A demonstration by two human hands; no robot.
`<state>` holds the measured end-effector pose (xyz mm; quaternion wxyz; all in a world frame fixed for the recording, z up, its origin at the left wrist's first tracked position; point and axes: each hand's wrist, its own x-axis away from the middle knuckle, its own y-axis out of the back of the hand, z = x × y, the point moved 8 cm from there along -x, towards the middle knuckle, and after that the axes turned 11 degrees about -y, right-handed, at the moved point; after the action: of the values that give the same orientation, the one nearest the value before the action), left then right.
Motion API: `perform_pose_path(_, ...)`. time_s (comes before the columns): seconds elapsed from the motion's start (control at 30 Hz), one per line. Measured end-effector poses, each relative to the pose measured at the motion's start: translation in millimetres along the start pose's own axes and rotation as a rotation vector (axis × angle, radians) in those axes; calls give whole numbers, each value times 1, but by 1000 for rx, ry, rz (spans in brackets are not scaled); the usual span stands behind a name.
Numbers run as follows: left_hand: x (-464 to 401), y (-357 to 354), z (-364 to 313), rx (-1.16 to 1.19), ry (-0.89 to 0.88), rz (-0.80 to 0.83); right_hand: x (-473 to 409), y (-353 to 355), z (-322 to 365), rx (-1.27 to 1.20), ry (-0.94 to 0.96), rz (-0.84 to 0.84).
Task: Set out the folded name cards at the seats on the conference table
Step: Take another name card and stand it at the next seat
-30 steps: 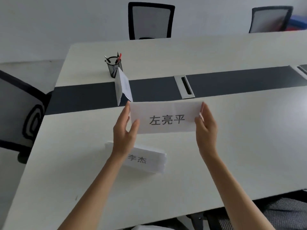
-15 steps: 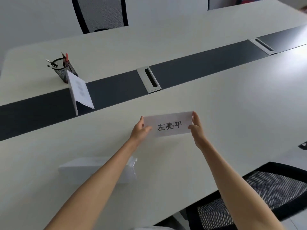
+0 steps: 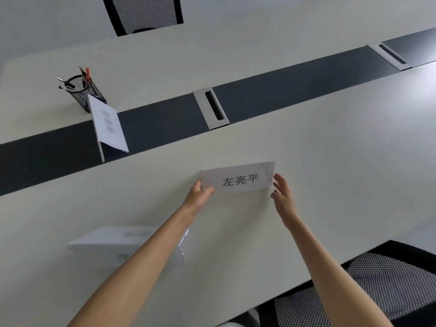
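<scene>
Right hand (image 3: pixel 283 197) now off the card (image 3: pixel 238 178), fingers spread wide just beside its right end, left hand (image 3: pixel 199 195) pinching the card's left end, card at frame centre on the table (image 3: pixel 330 161), second card (image 3: pixel 111 241) lower left, third card (image 3: pixel 108 128) upper left by pen cup (image 3: pixel 82 90).

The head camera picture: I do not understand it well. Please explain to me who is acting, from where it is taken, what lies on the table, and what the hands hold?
No machine acts here: a person works with two bare hands. The camera sits on the person's head and looks forward and down, so both arms reach in from below. The left hand pinches the left end of a folded name card with printed characters. The right hand is open beside its right end; whether it touches, I cannot tell. On the conference table also lie a second card under the left forearm, a third card on the dark middle strip, and a mesh pen cup. Mesh chairs stand around.
</scene>
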<state>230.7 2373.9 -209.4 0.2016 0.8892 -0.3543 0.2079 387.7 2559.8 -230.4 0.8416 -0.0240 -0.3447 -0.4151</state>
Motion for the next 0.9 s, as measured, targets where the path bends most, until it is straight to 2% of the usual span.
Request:
perform_pose_path(0.17,-18,-2,-18,151,-81,-8,-29,-15,20,3,-6,42)
perform_pose_path(0.23,-31,5,-27,179,-106,-76,-44,-26,41,23,8,90)
perform_pose_path(0.3,-46,10,-35,186,-109,-125,-60,-37,64,24,14,134)
perform_pose_path(0.57,-81,15,-58,191,-77,-121,-116,-56,112,25,27,189)
perform_pose_path(0.77,-80,12,-71,239,-138,-103,-127,-62,114,29,37,215)
perform_pose_path(0.9,-76,20,-60,175,-82,-96,-120,-58,105,-9,7,192)
